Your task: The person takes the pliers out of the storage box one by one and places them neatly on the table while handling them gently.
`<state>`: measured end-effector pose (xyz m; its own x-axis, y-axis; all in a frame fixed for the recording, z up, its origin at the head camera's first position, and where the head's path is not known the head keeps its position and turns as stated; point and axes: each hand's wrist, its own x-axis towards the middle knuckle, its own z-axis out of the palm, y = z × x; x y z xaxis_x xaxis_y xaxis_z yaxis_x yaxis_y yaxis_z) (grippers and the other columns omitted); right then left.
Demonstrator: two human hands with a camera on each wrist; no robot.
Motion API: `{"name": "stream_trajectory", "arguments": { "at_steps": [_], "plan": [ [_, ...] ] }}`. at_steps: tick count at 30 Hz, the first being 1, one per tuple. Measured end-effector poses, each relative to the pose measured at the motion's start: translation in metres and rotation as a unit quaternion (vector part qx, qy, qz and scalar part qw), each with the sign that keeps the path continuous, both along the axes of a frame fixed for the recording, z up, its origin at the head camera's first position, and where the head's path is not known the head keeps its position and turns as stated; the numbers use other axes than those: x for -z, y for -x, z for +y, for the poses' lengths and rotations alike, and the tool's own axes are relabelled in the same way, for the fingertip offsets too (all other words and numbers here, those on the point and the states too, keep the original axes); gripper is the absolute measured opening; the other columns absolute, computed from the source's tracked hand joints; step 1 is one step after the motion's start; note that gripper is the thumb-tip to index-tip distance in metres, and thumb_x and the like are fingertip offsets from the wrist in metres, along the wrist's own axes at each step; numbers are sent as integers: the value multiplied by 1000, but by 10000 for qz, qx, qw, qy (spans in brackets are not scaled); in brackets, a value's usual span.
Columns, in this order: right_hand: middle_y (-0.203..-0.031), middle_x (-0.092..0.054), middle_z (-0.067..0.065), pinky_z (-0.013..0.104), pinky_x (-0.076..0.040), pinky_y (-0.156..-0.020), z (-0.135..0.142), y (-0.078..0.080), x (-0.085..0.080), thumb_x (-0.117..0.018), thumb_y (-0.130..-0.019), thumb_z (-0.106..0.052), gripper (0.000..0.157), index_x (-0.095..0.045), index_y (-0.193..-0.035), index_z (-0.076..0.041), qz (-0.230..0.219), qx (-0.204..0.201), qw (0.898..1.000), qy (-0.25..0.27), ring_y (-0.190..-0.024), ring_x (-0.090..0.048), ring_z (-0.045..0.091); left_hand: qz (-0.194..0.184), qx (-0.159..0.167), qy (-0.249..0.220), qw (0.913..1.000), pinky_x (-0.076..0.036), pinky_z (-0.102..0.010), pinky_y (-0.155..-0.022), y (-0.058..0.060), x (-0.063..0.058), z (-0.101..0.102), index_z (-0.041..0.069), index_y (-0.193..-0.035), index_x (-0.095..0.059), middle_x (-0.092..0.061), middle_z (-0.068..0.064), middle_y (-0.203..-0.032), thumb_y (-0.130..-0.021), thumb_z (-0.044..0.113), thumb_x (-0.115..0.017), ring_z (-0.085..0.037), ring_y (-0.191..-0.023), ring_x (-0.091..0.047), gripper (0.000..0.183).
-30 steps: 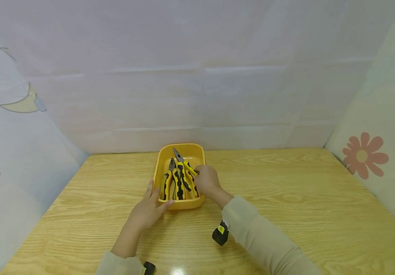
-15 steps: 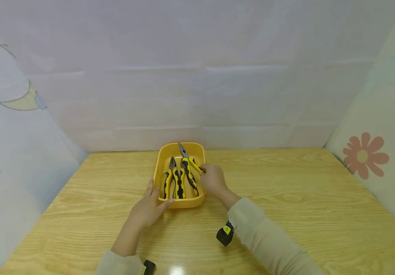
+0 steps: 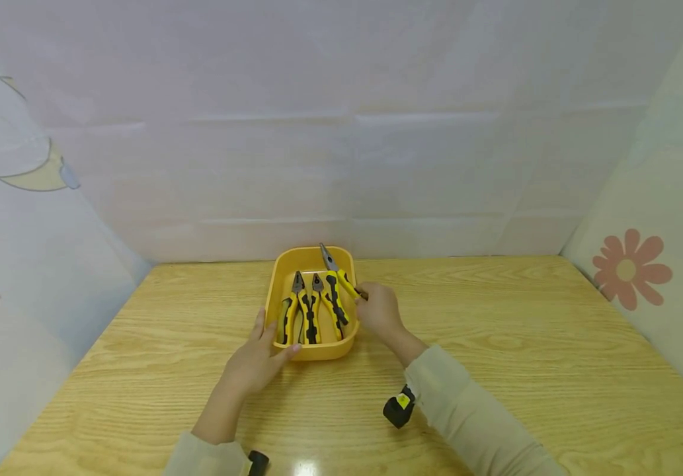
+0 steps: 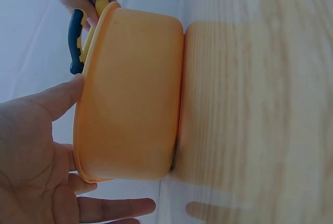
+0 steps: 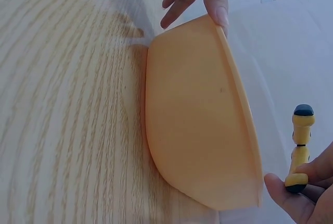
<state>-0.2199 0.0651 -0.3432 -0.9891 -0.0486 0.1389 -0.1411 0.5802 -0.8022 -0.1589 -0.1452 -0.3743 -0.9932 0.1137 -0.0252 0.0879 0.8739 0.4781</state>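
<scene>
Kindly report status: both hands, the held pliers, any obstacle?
Left hand touching tray. Right hand holding long-nose pliers above tray. Two other pliers inside; nothing visibly blocking.

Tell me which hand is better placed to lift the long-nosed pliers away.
Right, I'd judge: the right hand pinches the long-nosed pliers by one handle, while the left hand touches the tray.

Pale walls (image 3: 662, 185), one with a yellow moon (image 3: 43, 178), one with a red flower (image 3: 625, 270), flank a wood-grain table (image 3: 496, 330)
</scene>
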Motion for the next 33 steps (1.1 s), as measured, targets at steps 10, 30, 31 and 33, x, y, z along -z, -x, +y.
{"name": "stream_trajectory", "arguments": {
  "at_steps": [10,30,31,33],
  "plan": [
    [-93,-60,20,21,-43,-49,11,2,5,-52,-82,3,25,-58,-106,6,-36,211,9997,73,-64,-53,17,29,-10,9,10000,-38,-54,-78,0,2,0,1,-135,-25,7,-10,-143,-82,58,-40,-45,-106,-41,79],
    [-84,-60,18,22,-44,-48,29,3,19,-54,-80,5,22,-59,-101,9,89,370,9987,327,-62,-53,18,100,13,29,9999,-43,-50,-73,-3,1,0,0,-134,-28,4,-11,-143,-80,62,-38,-44,-101,-46,83],
    [-84,-60,18,22,-44,-48,30,3,19,-53,-80,5,23,-59,-102,9,67,375,9987,346,-61,-53,18,115,27,20,9999,-43,-50,-72,-3,1,0,-1,-133,-28,4,-12,-143,-80,62,-38,-45,-101,-46,83],
    [-84,-59,18,22,-44,-49,32,3,20,-53,-80,5,23,-58,-102,10,46,391,9986,357,-63,-53,18,101,19,17,9999,-43,-50,-73,-3,1,0,0,-134,-28,4,-11,-143,-80,61,-38,-44,-102,-45,83]
  ]
}}
